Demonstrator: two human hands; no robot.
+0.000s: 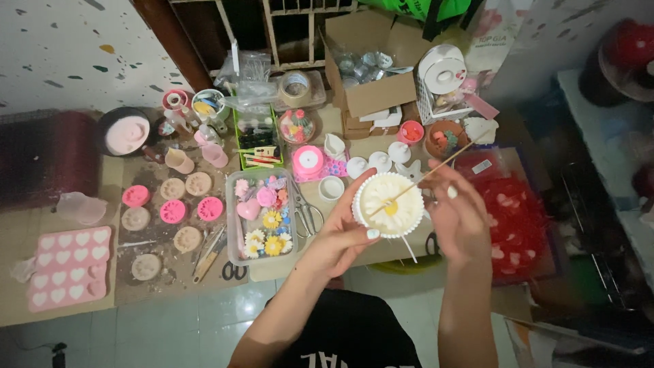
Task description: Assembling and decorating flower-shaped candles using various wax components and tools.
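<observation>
The left hand (pixel 344 238) cups a round white cup (pixel 388 204) with a scalloped rim, fingers curled under its side; it is filled with pale cream wax with a small yellow spot at the centre. The right hand (pixel 460 215) pinches a thin wooden stick (pixel 436 170) whose tip rests in the wax. The cup is held above the front edge of the tabletop (pixel 13 238), between a clear tray of flowers (pixel 262 215) and red netting (pixel 514 218). Bare floor (pixel 170 327) lies open below.
</observation>
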